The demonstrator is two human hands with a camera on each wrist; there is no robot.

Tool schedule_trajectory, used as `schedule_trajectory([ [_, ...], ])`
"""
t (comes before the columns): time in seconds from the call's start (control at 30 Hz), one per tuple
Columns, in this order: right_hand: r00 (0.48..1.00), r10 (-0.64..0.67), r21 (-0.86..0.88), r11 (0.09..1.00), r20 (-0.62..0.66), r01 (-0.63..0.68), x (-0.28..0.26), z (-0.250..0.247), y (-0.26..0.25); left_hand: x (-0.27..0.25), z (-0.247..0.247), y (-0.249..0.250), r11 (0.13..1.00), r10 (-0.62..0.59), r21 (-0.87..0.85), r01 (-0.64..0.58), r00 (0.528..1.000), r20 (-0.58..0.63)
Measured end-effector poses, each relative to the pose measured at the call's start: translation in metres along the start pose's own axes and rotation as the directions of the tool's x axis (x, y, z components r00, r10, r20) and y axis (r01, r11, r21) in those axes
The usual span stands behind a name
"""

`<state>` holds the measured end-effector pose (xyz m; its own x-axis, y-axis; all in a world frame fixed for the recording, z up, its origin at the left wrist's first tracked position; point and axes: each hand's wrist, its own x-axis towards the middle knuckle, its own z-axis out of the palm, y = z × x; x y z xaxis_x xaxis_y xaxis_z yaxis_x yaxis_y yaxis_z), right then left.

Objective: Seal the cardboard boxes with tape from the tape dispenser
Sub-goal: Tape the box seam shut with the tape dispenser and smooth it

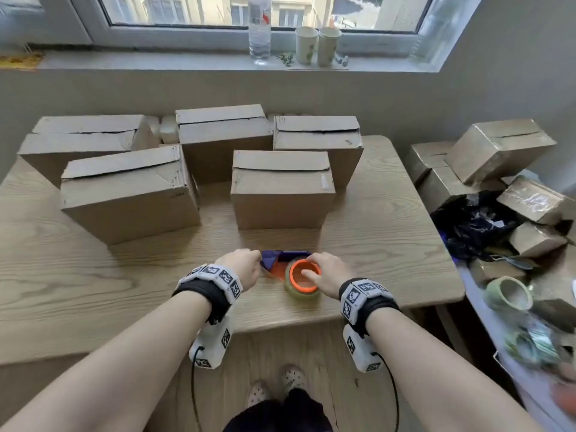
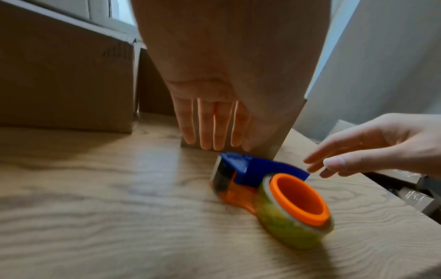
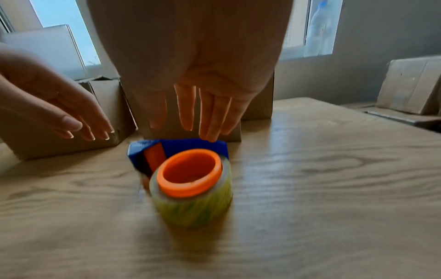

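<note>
1. The wooden counter point(image 1: 93, 275) fills the middle of the head view and carries five cardboard boxes point(image 1: 282, 190) in its upper half. The nearest box stands at centre, another sits to its left point(image 1: 129, 194), and three stand in a row behind.
2. All five have their flaps folded down. I see no fresh strip of tape over any top seam, so I judge that the sealing has not begun and every one of them is still to do.
3. A heap of other boxes point(image 1: 498, 151), some of them glossy, lies at the right edge of the frame, off the counter. Whether those are finished ones I cannot tell.
4. The tape dispenser point(image 1: 293, 272), blue and orange with a yellowish roll, lies on its side on the counter at lower centre, just in front of the centre box.
5. The left hand point(image 1: 241, 266) has straight, spread fingers near the blue end and grips nothing. The right hand point(image 1: 327, 274) is likewise spread, its fingers reaching over the orange hub. Contact is unclear.
6. Picking up the dispenser looks like the step in hand.
</note>
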<state>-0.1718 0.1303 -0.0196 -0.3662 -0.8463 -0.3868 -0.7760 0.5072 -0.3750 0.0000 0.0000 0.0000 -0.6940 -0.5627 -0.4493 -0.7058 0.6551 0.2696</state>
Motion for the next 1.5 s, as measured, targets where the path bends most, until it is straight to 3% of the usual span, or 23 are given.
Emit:
schedule_trajectory([
  [0.23,0.993,-0.029,-0.140,0.989,0.117,0.045,0.001,0.036,0.010,0.014,0.028,-0.014,0.990,-0.042,-0.134,0.049,0.998,0.053],
  [0.4,0.991,-0.119,-0.260,0.956,0.065,0.132,0.008,0.050,0.013,0.022,0.030,-0.019,0.981,-0.064,-0.181,0.072,0.997,0.049],
  [0.53,0.991,-0.117,-0.281,0.951,0.065,0.131,0.009,0.052,0.008,0.020,0.030,-0.022,0.974,-0.088,-0.205,0.100,0.994,0.067],
  [0.77,0.991,-0.131,-0.101,0.986,0.013,0.132,0.003,0.033,0.002,0.020,0.026,-0.016,0.966,-0.086,-0.238,0.097,0.995,0.056],
  [0.93,0.998,-0.051,0.105,0.993,0.028,0.047,-0.008,0.008,-0.006,0.018,0.012,-0.007,0.957,-0.041,-0.287,0.048,0.999,0.029],
  [1.23,0.998,-0.054,0.390,0.920,0.012,0.045,-0.015,-0.062,-0.029,-0.006,-0.056,0.008,0.977,0.059,-0.195,-0.091,0.985,-0.164],
  [1.37,0.994,-0.110,0.404,0.908,-0.027,0.112,-0.021,-0.093,-0.047,-0.022,-0.090,0.010,0.966,0.123,-0.184,-0.182,0.948,-0.294],
  [1.5,0.985,-0.164,0.379,0.909,-0.053,0.172,-0.018,-0.118,-0.061,-0.027,-0.116,0.014,0.975,0.151,-0.118,-0.191,0.948,-0.281],
])
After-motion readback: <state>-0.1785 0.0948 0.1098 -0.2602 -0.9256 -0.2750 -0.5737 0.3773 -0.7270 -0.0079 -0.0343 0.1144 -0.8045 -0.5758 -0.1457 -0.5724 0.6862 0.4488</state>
